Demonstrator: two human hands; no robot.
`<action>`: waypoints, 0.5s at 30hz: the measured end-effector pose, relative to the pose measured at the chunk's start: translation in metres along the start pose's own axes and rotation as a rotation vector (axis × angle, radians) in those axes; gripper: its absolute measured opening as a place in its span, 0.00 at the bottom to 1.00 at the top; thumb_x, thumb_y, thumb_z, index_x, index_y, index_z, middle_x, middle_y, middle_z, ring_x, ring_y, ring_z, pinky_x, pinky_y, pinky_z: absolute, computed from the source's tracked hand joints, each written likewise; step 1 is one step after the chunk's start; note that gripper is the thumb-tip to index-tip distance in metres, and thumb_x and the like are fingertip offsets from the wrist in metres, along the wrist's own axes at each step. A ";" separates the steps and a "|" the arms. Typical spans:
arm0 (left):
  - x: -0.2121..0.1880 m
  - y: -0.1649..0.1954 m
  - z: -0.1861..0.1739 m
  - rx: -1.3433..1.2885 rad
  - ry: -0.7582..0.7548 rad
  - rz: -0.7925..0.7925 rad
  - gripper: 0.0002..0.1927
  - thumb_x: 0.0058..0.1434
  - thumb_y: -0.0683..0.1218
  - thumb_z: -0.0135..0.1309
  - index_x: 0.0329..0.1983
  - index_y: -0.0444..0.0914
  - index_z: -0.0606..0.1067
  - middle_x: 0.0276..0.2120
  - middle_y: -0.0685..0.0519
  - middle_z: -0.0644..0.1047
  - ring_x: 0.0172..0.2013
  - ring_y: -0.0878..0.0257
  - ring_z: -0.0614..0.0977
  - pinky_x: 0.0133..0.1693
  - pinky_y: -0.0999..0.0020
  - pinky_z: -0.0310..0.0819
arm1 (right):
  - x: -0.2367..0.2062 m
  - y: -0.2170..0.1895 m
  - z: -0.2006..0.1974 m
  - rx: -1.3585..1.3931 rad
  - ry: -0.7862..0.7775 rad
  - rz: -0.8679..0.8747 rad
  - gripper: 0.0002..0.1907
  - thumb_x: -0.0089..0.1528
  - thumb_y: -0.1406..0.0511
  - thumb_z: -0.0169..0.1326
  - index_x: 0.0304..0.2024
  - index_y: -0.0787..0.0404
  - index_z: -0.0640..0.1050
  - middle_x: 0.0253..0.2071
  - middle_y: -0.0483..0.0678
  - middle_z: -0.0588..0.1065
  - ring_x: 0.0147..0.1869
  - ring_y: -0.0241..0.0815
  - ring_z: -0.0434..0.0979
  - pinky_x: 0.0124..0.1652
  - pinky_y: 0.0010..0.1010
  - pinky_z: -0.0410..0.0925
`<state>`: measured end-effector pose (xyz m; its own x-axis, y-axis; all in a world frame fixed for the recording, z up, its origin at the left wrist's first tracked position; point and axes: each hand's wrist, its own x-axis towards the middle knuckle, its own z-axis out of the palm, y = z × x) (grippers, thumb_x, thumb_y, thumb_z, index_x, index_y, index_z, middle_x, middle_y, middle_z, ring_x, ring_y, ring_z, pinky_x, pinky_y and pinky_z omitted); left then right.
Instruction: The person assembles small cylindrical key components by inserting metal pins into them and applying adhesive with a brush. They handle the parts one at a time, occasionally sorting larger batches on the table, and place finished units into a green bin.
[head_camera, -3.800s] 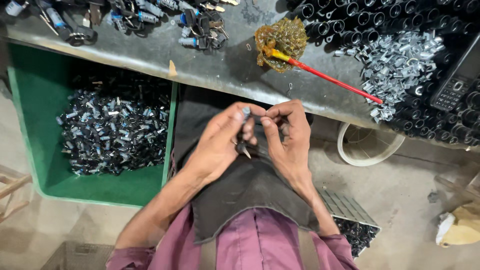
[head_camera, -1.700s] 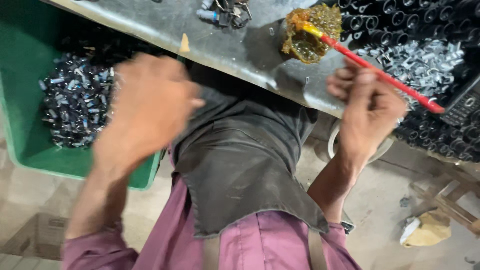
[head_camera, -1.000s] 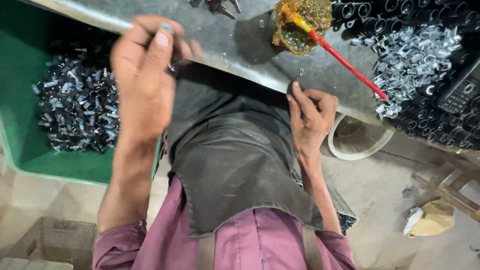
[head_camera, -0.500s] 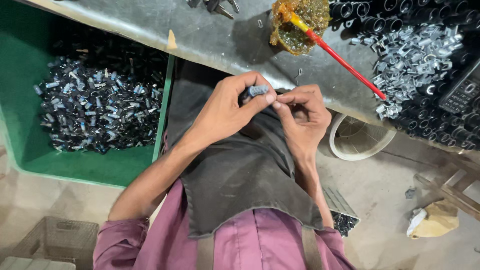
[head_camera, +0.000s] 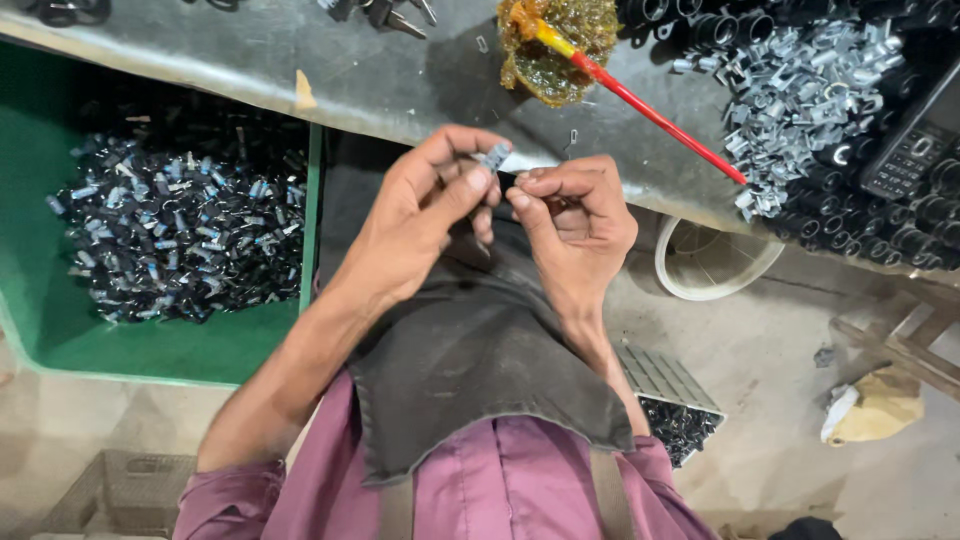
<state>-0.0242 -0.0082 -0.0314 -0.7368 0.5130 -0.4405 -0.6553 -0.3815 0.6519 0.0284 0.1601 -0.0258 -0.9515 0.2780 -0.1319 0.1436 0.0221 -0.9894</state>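
My left hand (head_camera: 420, 225) and my right hand (head_camera: 575, 225) meet in front of my chest, just below the grey bench edge (head_camera: 380, 95). Between their fingertips they pinch a small part with a silver metal clip and a black piece (head_camera: 497, 160). The left thumb and forefinger grip the silver end; the right fingertips hold the black end. A dark apron (head_camera: 480, 350) lies under both hands.
A green bin (head_camera: 150, 340) full of small black and silver parts stands at the left. On the bench lie a red-handled brush in a yellow tangle (head_camera: 560, 45), a heap of silver clips (head_camera: 800, 90), black rings (head_camera: 880, 215) and a phone (head_camera: 915, 150). A white bucket (head_camera: 715, 265) sits below.
My left hand swung out over the green bin, came back with a part and joined the right hand at the bench edge. Both hands now pinch the part together.
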 end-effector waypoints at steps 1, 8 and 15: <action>-0.003 -0.004 0.001 -0.106 0.005 -0.050 0.12 0.74 0.44 0.50 0.58 0.37 0.71 0.38 0.57 0.75 0.34 0.70 0.74 0.38 0.73 0.74 | 0.000 -0.001 0.003 0.052 -0.020 -0.024 0.08 0.66 0.80 0.60 0.44 0.67 0.76 0.49 0.47 0.71 0.51 0.35 0.78 0.51 0.25 0.77; -0.014 -0.014 0.000 -0.175 -0.002 -0.046 0.13 0.75 0.46 0.51 0.59 0.37 0.71 0.39 0.59 0.74 0.36 0.73 0.74 0.37 0.75 0.73 | -0.005 -0.005 0.009 -0.011 -0.020 0.016 0.08 0.66 0.79 0.60 0.44 0.68 0.76 0.49 0.46 0.69 0.46 0.33 0.78 0.47 0.22 0.73; -0.012 0.001 -0.005 -0.047 -0.062 -0.046 0.14 0.74 0.46 0.53 0.57 0.33 0.76 0.40 0.57 0.78 0.37 0.72 0.75 0.37 0.76 0.71 | -0.007 0.007 -0.004 0.478 -0.135 0.120 0.13 0.71 0.79 0.60 0.52 0.64 0.71 0.45 0.45 0.68 0.45 0.31 0.73 0.45 0.23 0.73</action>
<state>-0.0164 -0.0185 -0.0284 -0.6952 0.5766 -0.4292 -0.6961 -0.3913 0.6019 0.0367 0.1618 -0.0320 -0.9673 0.1241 -0.2213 0.1433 -0.4526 -0.8801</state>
